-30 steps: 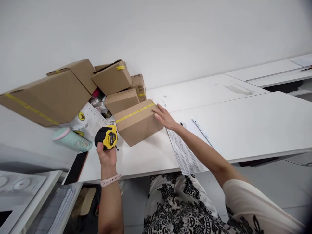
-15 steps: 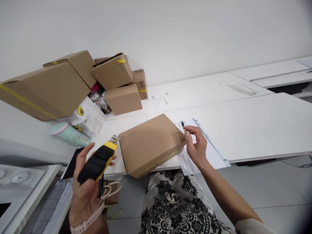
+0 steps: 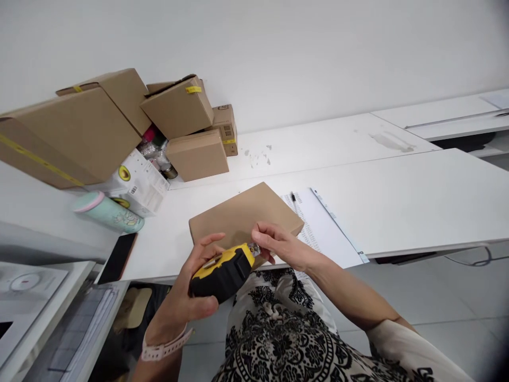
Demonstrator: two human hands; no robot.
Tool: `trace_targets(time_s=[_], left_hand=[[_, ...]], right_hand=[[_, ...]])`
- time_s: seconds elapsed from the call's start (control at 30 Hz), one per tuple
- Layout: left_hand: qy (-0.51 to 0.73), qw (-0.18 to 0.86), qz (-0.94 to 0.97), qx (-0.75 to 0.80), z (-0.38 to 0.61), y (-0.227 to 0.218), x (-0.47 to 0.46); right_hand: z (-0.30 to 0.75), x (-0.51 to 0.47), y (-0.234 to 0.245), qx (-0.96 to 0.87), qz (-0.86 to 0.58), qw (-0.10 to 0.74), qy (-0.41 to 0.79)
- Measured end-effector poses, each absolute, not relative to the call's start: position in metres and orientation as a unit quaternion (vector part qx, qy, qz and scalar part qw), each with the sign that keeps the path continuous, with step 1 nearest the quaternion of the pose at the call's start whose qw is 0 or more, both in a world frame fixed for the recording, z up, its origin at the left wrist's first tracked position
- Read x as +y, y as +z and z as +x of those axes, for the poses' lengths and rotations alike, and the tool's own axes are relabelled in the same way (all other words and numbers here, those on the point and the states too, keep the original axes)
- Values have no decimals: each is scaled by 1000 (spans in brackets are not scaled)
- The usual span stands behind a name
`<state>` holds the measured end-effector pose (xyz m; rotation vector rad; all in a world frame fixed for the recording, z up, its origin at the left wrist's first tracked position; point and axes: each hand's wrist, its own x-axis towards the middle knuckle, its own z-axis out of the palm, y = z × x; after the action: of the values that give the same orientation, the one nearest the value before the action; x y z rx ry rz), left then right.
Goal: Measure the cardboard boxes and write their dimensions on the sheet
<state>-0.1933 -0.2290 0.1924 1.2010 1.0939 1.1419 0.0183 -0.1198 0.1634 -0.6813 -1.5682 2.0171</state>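
Note:
A yellow and black tape measure [image 3: 222, 273] rests in my left hand [image 3: 178, 297], whose fingers and thumb curl round its body. My right hand [image 3: 282, 246] pinches the metal hook at the tape's mouth, with thumb and forefinger together. No drawn-out blade shows between the hands. Just behind them a closed brown cardboard box [image 3: 246, 209] lies flat at the table's front edge, partly covered by the tape measure and my fingers.
Several cardboard boxes [image 3: 178, 109] are stacked at the back left. Before them lie a mint-green bottle [image 3: 109, 212], a white carton [image 3: 139, 185] and a black phone [image 3: 118, 257]. Printed sheets [image 3: 330, 239] and a pen [image 3: 293, 197] lie right of the box on the white table [image 3: 417, 201].
My left hand has brought the tape measure rightward in front of the box. My right hand has left the box's right corner and moved left to the tape's hook.

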Motion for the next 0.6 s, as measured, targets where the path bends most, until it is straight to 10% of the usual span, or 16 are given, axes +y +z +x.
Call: trace_targets(time_s=[0.3,0.6], left_hand=[[534,481,337,608,-242,206,-271],[506,467,292,664,-278,197,-280]], right_hand=[[85,-24,168,-555,-292,423,654],[72,4,109,-553,-383,352,650]])
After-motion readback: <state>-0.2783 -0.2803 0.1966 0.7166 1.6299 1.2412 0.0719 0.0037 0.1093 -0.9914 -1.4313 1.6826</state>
